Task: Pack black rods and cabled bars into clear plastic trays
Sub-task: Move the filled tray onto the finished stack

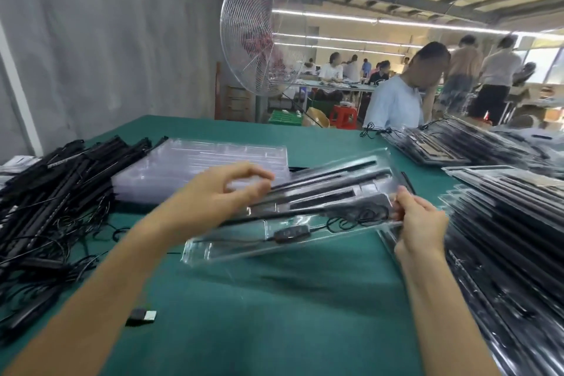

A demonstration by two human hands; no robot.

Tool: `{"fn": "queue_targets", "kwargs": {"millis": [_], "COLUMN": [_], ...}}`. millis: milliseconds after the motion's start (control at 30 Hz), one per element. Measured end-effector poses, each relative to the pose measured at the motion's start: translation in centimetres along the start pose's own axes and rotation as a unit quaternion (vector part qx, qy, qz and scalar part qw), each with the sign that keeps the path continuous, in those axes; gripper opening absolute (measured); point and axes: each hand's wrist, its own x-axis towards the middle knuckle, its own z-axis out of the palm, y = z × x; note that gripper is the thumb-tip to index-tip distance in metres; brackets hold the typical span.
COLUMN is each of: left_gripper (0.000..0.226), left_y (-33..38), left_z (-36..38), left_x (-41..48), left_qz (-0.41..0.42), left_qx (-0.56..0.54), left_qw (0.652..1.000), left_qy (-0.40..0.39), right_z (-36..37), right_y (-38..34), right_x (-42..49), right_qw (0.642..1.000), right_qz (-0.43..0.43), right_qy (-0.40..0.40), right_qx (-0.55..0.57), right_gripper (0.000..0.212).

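A clear plastic tray (232,249) is lifted and tilted above the green table, its right end higher. Black rods (323,180) lie in its upper slots, and a coiled black cable with an inline switch (288,235) sits in its lower part. My right hand (419,220) grips the tray's right end. My left hand (213,192) hovers at the tray's upper left edge with fingers curled, thumb and fingertips pinching the tray's rim. A heap of loose black rods and cabled bars (58,180) lies at the left.
A stack of empty clear trays (195,162) stands behind my left hand. Filled trays are piled at the right (512,223) and far right (457,143). A small USB plug (142,316) lies on the green table (274,314). A fan and people are beyond.
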Motion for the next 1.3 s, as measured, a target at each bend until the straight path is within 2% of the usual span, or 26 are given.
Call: {"fn": "queue_targets", "kwargs": {"millis": [33, 100, 167, 233, 333, 433, 500, 600, 667, 767, 833, 900, 933, 1000, 1067, 1133, 1200, 1233, 1267, 1300], "left_gripper": [0.050, 0.060, 0.058, 0.055, 0.058, 0.057, 0.052, 0.052, 0.055, 0.054, 0.050, 0.045, 0.043, 0.036, 0.023, 0.014, 0.018, 0.029, 0.038, 0.040], "left_y": [-0.5, -2.0, -3.5, -4.6, -4.9, -4.5, -4.3, -4.0, -3.8, -3.4, -2.8, -2.2, -1.8, -1.4, -0.9, -0.1, 1.1, 1.7, 2.4, 3.0], "left_z": [-0.6, -1.2, -1.3, -1.8, -2.7, -3.0, -2.8, -2.2, -1.8, -0.8, -0.1, 0.4, 0.5, 0.5, 0.5, 0.8, 1.6, 2.3, 3.2, 4.2], "left_x": [1.4, 4.2, 6.2, 7.4, 8.3, 8.8, 9.0, 9.6, 10.1, 10.8, 11.2, 11.5, 11.6, 11.4, 10.9, 9.8, 8.7, 8.3, 7.9, 7.7], "left_qz": [0.013, -0.013, -0.046, -0.076, -0.099, -0.072, -0.068, -0.095, -0.125, -0.191, -0.244, -0.282, -0.294, -0.295, -0.282, -0.291, -0.298, -0.292, -0.285, -0.278], "left_qx": [0.103, 0.256, 0.308, 0.279, 0.160, 0.109, 0.109, 0.116, 0.117, 0.047, -0.057, -0.169, -0.218, -0.292, -0.379, -0.491, -0.618, -0.662, -0.686, -0.692], "left_qw": [0.994, 0.967, 0.949, 0.955, 0.980, 0.991, 0.991, 0.988, 0.985, 0.980, 0.968, 0.944, 0.931, 0.909, 0.879, 0.817, 0.723, 0.684, 0.663, 0.659], "left_qy": [0.027, 0.006, -0.044, -0.072, -0.068, -0.040, -0.031, -0.038, -0.034, -0.016, -0.014, -0.011, -0.010, -0.030, -0.065, -0.077, -0.081, -0.089, -0.095, -0.092], "right_z": [0.2, 0.9, 1.9, 2.8, 4.0, 4.8, 5.0, 4.9, 4.7, 4.9, 4.9, 4.9, 4.9, 4.5, 4.3, 4.0, 3.9, 3.8, 3.9, 3.8], "right_y": [-0.6, -1.9, -3.4, -4.9, -6.5, -7.2, -6.8, -4.8, -3.1, -0.3, 0.8, 1.0, 0.7, -0.3, -1.6, -2.5, -2.7, -2.6, -2.2, -1.5], "right_x": [0.2, 0.3, 0.4, 0.5, 1.2, 2.1, 2.5, 2.5, 1.7, -0.9, -2.5, -3.4, -3.5, -3.0, -1.9, -1.0, -0.6, -0.7, -0.9, -1.4], "right_qw": [1.000, 0.999, 0.997, 0.994, 0.991, 0.992, 0.983, 0.957, 0.952, 0.921, 0.873, 0.828, 0.821, 0.842, 0.867, 0.865, 0.860, 0.857, 0.861, 0.873], "right_qz": [-0.010, -0.027, -0.038, -0.046, -0.045, 0.032, 0.106, 0.180, 0.205, 0.233, 0.257, 0.278, 0.278, 0.260, 0.240, 0.255, 0.257, 0.253, 0.259, 0.269], "right_qy": [-0.010, -0.038, -0.065, -0.099, -0.122, -0.095, -0.105, -0.145, -0.184, -0.313, -0.405, -0.471, -0.483, -0.465, -0.437, -0.420, -0.406, -0.401, -0.380, -0.351], "right_qx": [-0.003, -0.008, -0.005, 0.006, 0.021, 0.071, 0.109, 0.174, 0.136, 0.004, -0.089, -0.127, -0.124, -0.081, -0.006, 0.097, 0.174, 0.203, 0.218, 0.206], "right_gripper": [0.026, 0.026, 0.023, 0.019, 0.015, 0.006, 0.028, 0.073, 0.089, 0.073, 0.063, 0.059, 0.052, 0.043, 0.053, 0.073, 0.083, 0.080, 0.072, 0.064]}}
